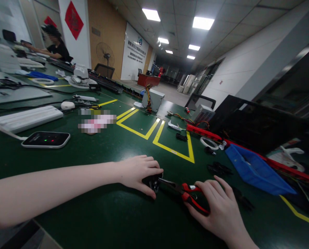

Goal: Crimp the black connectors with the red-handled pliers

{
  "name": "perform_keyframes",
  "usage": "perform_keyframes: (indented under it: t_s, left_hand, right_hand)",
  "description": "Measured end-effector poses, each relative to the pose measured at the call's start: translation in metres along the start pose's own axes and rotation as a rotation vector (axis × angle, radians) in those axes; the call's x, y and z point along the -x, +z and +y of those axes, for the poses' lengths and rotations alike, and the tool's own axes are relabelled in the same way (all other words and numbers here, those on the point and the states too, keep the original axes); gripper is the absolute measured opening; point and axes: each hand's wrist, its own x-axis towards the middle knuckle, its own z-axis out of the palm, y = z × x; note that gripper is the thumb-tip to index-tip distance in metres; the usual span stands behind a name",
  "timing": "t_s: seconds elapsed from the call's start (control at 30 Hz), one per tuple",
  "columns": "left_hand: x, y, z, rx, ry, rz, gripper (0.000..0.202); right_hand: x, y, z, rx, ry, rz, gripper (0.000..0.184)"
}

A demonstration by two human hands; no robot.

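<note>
My left hand (137, 171) is closed around a small black part (152, 181), just above the green table. The fingers lie over the part and the thumb is underneath, so much of its shape is hidden. My right hand (220, 207) grips needle-nose pliers (187, 197) by their red and black handles. The jaws point left and their tips meet the black part; exactly what they pinch is too small to tell. Dark pieces (219, 168) lie on the table beyond my right hand.
A blue bin (258, 171) stands at the right, before a red strip (203, 132) and a dark monitor (253, 121). Yellow tape (173, 151) marks the table ahead. At the left are a phone-like device (46, 139) and a white power strip (28, 118). A person (58, 50) sits far left.
</note>
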Motion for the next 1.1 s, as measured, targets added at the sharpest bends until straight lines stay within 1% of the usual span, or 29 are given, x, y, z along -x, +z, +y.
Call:
perform_keyframes:
  t_s: [0.1, 0.17, 0.33, 0.43, 0.5, 0.6, 0.7, 0.9, 1.1]
  left_hand:
    - [0.0000, -0.0005, 0.0007, 0.006, -0.013, 0.004, 0.073]
    - [-0.0002, -0.0008, 0.0007, 0.027, -0.024, 0.007, 0.074]
    - [-0.0004, 0.0004, -0.0015, 0.108, -0.029, 0.036, 0.065]
    - [0.0003, 0.0011, -0.0032, 0.148, -0.030, 0.045, 0.058]
    - [0.0009, 0.0007, -0.0041, 0.187, -0.041, 0.042, 0.054]
    - [0.0012, -0.0006, -0.0046, 0.234, -0.055, 0.039, 0.051]
    - [0.0013, -0.0014, -0.0051, 0.264, -0.054, 0.040, 0.050]
    - [0.0021, -0.0011, -0.0062, 0.277, -0.067, 0.026, 0.049]
    - [0.0017, -0.0015, -0.0061, 0.248, -0.061, 0.022, 0.047]
  right_hand:
    - [-0.0008, -0.0001, -0.0005, -0.001, -0.006, 0.007, 0.047]
    - [-0.0013, 0.0003, -0.0008, -0.029, 0.004, -0.017, 0.047]
    - [-0.0033, 0.0015, -0.0034, -0.126, 0.085, -0.073, 0.040]
    - [-0.0042, 0.0014, -0.0045, -0.123, 0.080, -0.063, 0.039]
    - [-0.0037, 0.0015, -0.0042, -0.095, 0.068, -0.039, 0.042]
    - [-0.0017, 0.0027, -0.0025, -0.051, 0.045, 0.002, 0.048]
    - [0.0003, 0.0041, -0.0007, -0.033, 0.047, 0.031, 0.050]
    - [0.0000, 0.0035, -0.0004, -0.018, 0.051, 0.028, 0.048]
    - [-0.0035, 0.0012, -0.0029, -0.023, 0.007, 0.023, 0.048]
